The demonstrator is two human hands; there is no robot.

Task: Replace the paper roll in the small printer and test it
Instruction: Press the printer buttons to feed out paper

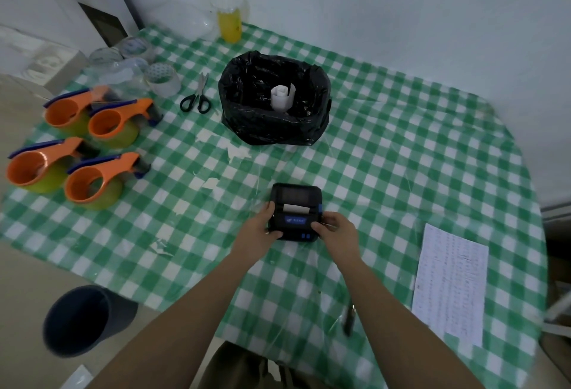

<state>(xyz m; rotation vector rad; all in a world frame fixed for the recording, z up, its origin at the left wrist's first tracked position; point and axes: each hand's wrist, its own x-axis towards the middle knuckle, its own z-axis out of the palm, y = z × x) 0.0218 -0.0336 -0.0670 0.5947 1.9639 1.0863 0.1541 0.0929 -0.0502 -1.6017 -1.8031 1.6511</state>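
Observation:
A small black printer (295, 200) with a blue label and blue buttons lies on the green checked tablecloth (386, 172). A short strip of white paper (296, 208) shows at its slot. My left hand (259, 228) grips the printer's left side, thumb on its front edge. My right hand (336, 229) holds the right side, fingers near the blue side button. A loose white paper roll (282, 96) stands inside a black plastic bag (275, 129) farther back on the table.
Black-handled scissors (197, 95) lie left of the bag. Several orange tape dispensers (92, 154) and clear tape rolls (160, 78) fill the left side. A yellow bottle (229, 24) stands at the back. A printed sheet (451, 280) lies right; a grey bin (80, 320) sits below left.

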